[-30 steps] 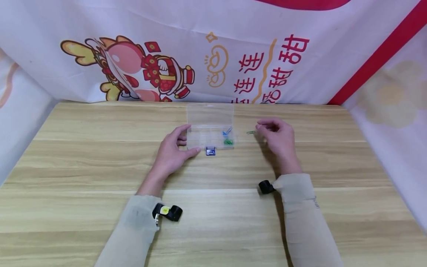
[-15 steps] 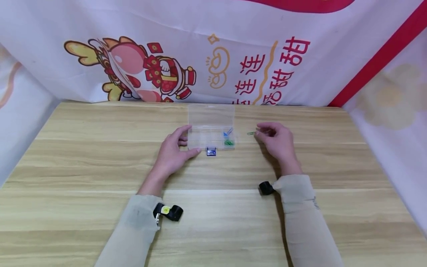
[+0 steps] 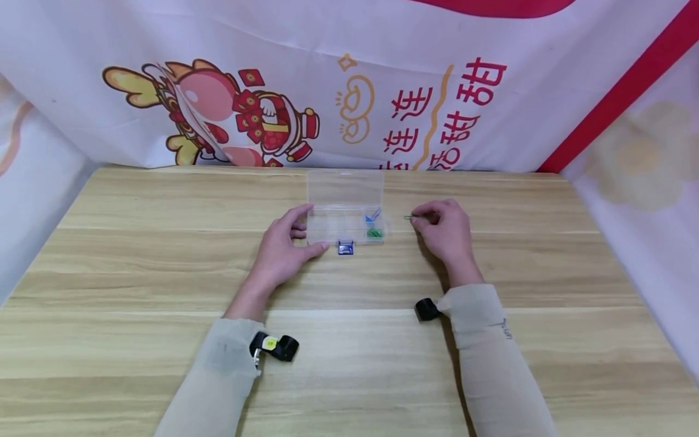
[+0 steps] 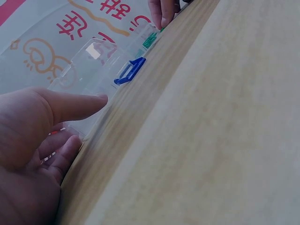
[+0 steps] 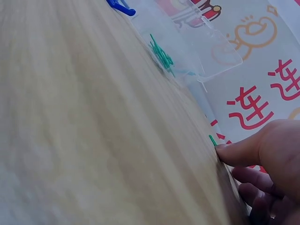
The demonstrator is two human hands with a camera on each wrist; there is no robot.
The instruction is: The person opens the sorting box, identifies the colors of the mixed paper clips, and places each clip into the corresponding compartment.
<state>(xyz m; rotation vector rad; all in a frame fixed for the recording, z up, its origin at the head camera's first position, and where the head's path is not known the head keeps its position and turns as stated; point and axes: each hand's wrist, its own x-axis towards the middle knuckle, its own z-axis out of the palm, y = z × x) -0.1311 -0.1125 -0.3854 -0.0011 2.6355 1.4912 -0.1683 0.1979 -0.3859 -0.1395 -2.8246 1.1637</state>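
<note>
A clear plastic compartment box stands at the back of the table with its lid raised. My left hand holds the box's left end, thumb along the front side and fingers round the back. Several green paper clips lie in the front right compartment. Blue paper clips show in the compartment behind. To the right of the box, my right hand pinches a green paper clip between thumb and fingertips, close over the table; most of it is hidden by the fingers.
A blue latch juts from the box's front side. Behind the wooden table hangs a white printed cloth. Black wrist cameras sit on both sleeves.
My right hand has shifted slightly left, and less of the green paper clip shows beyond its fingertips. The left hand and the box stay in place.
</note>
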